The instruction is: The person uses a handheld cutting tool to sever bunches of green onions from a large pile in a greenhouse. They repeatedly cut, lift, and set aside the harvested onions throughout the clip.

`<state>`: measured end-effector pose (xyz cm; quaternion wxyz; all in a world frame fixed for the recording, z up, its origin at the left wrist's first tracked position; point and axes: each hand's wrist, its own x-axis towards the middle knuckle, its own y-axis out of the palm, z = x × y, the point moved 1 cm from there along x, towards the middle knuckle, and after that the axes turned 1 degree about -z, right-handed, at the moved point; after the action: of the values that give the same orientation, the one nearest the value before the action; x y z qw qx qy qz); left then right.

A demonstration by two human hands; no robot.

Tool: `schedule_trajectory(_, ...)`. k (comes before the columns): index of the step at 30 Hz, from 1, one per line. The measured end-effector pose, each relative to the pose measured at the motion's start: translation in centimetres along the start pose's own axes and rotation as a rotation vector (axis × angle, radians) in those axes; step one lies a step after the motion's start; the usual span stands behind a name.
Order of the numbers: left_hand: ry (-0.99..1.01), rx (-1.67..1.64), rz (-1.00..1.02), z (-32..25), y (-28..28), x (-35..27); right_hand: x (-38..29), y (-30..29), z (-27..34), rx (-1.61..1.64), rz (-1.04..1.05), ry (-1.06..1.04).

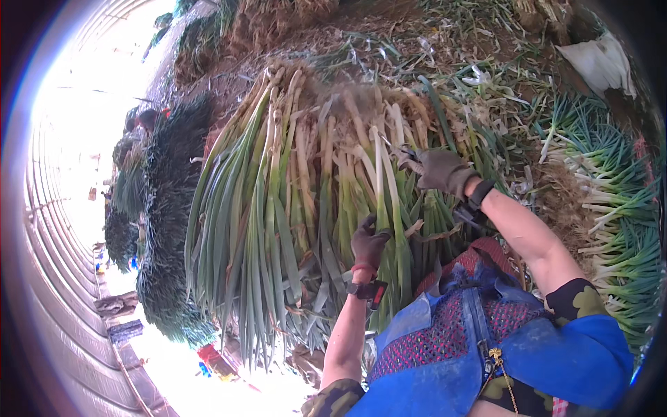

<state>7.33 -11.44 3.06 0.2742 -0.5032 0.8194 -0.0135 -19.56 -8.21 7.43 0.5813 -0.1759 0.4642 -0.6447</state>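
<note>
A large heap of long green onions lies before me, root ends away and green leaves toward me. My left hand, in a dark glove, is closed around the green part of one green onion with a pale, clean-looking shank. My gloved right hand is beside the root ends, gripping a small hand tool with a dark handle and a thin metal tip. Its exact kind is too small to tell. A second pale-shanked onion lies close alongside the held one.
Clean onions with white shanks lie in a row on the right. Stacked onion bundles stand at left, with people partly visible beyond. Peelings and leaf scraps litter the soil. A white sheet lies at upper right.
</note>
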Motion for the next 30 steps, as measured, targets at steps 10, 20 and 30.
schedule_trajectory(10,0.152,0.404,0.113,3.4,3.5,-3.4,-6.3,0.8,3.3,-0.061,0.23,-0.162)
schedule_trajectory(20,0.123,1.021,-0.31,2.8,-6.4,8.6,-5.9,2.7,7.0,-0.107,0.314,-0.269)
schedule_trajectory(30,-0.018,0.482,0.116,-0.6,-7.1,6.9,-7.7,2.8,3.8,-0.055,0.15,-0.211)
